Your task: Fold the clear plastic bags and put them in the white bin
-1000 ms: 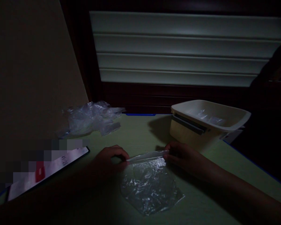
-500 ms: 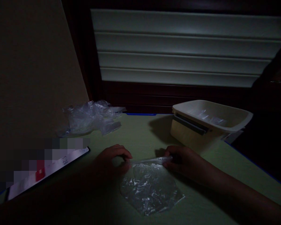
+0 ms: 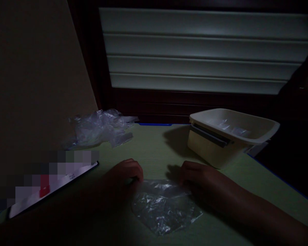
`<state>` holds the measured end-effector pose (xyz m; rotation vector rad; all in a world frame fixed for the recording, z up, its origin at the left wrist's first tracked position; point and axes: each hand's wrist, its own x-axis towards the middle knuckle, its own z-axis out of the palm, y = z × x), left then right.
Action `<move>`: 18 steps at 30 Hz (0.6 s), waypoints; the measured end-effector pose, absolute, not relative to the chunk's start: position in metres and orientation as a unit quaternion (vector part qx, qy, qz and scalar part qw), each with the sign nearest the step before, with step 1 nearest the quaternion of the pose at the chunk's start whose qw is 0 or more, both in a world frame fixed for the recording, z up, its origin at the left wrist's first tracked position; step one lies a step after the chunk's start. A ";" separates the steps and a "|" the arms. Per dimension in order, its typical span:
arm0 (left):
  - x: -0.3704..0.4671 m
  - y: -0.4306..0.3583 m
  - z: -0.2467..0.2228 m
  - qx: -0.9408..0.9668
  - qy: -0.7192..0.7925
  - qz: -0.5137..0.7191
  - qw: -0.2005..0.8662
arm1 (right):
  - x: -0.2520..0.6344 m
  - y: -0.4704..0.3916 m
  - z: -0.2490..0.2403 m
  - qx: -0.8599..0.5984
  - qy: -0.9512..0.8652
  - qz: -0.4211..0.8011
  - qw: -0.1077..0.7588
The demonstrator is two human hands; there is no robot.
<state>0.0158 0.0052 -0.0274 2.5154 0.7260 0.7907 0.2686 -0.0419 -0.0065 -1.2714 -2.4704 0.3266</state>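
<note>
A clear plastic bag (image 3: 166, 208) lies crinkled on the pale green tabletop, its upper edge between my two hands. My left hand (image 3: 130, 172) is closed, with curled fingers at the bag's upper left corner. At the upper right corner, my right hand (image 3: 195, 174) has its fingers bent down and pinched on the bag's edge. The fingertips of both hands are partly hidden in the dim light.
A cream plastic bin (image 3: 207, 147) with a dark grey handle stands at the right, with clear plastic inside. Crumpled clear bags (image 3: 100, 128) are heaped at the back left. A phone (image 3: 59, 184), partly blurred out, lies at the left. Behind the table is a slatted panel (image 3: 195, 51).
The bag's upper edge, a raised narrow fold before, now lies flatter and nearer to me. Both hands have turned over slightly, knuckles up, staying at the two corners.
</note>
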 end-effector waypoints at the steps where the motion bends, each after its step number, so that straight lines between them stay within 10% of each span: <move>1: 0.015 0.005 -0.029 0.907 0.247 0.284 0.191 | 0.268 -0.043 -0.006 -0.449 -0.874 0.101 0.157; 18: 0.004 0.007 -0.014 0.979 0.155 0.132 0.016 | 0.263 -0.055 0.007 -0.401 -0.905 0.080 0.116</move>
